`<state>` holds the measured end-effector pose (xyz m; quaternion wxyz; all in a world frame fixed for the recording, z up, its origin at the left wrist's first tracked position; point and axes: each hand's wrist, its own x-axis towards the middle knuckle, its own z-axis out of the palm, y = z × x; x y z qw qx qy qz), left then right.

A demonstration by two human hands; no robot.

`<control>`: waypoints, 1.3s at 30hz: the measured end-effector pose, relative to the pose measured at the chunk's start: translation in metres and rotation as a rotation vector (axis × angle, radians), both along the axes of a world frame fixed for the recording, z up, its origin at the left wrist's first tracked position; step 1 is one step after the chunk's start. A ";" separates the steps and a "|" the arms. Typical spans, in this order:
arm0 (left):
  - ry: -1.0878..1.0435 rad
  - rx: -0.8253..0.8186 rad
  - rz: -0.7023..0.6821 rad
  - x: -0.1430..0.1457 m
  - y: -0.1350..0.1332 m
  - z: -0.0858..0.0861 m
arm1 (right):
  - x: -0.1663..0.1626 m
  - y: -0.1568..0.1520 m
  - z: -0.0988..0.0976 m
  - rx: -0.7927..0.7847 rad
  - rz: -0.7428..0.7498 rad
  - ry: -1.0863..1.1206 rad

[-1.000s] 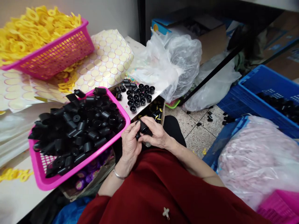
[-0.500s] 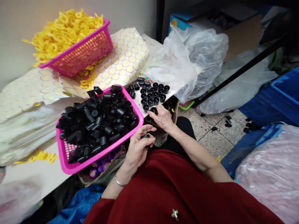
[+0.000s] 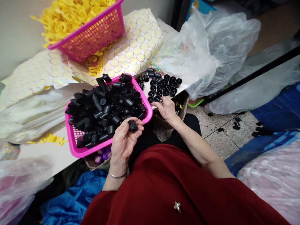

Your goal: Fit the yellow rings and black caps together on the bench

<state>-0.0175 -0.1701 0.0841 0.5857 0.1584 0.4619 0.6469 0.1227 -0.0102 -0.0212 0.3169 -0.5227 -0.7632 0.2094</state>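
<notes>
My left hand [image 3: 125, 139] is over the near edge of the pink basket [image 3: 148, 116], its fingers closed on a black plastic cap [image 3: 132, 126] with a rounded end facing me. In the basket lies a heap of loose black caps [image 3: 106, 109]. My right hand [image 3: 168, 109] rests at the edge of the white table, thumb and forefinger around a black cap [image 3: 157, 99] at the near end of the standing rows. Several black caps [image 3: 166, 87] stand there with their open ends up. A few others [image 3: 151, 72] lie on their sides behind them.
A second pink basket [image 3: 100, 34], heaped with yellow plastic pieces [image 3: 77, 15], stands behind on sheets of round stickers [image 3: 136, 40]. Clear plastic bags [image 3: 199, 53] lie at the table's right end. Below are an open carton [image 3: 161, 122] and black pieces on the tiled floor [image 3: 220, 137].
My left hand has moved left to the basket's edge and turned, so the black cap in it shows more fully. My right hand stays at the near end of the rows. The view has shifted.
</notes>
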 end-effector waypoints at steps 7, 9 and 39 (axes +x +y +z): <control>0.021 0.015 0.174 -0.024 -0.008 0.000 | 0.004 -0.028 0.023 0.110 0.084 0.248; 0.035 0.036 0.209 -0.028 -0.011 0.002 | -0.002 -0.035 0.039 0.175 0.170 0.294; 0.614 0.115 0.737 -0.094 -0.054 0.002 | -0.055 -0.059 0.077 0.323 0.695 -0.052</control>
